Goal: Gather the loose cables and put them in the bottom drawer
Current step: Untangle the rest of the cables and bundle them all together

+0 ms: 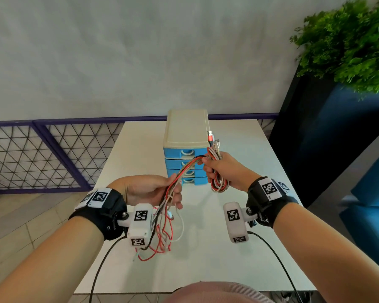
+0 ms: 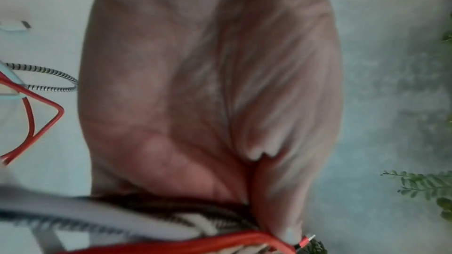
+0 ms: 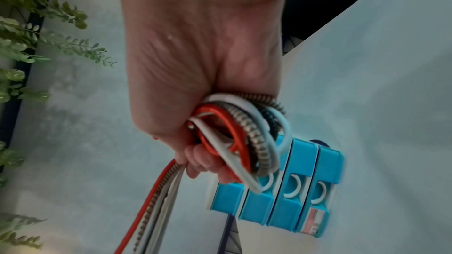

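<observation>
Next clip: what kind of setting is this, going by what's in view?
Probably an office lounge or a staged indoor workspace, not a workshop: a plain white table holding only a small blue drawer unit, a leafy plant on a dark blue planter, and a purple mesh railing along a bare wall.

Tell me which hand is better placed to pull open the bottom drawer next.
Probably the left hand. The right hand grips the folded cables, while the left only holds their loose tails. The bottom drawer is shut, between both hands.

Cables [image 1: 185, 169] smooth rubbery or woven braid; drawer unit [image 1: 186, 136] glossy plastic; table [image 1: 239, 248] matt.
</observation>
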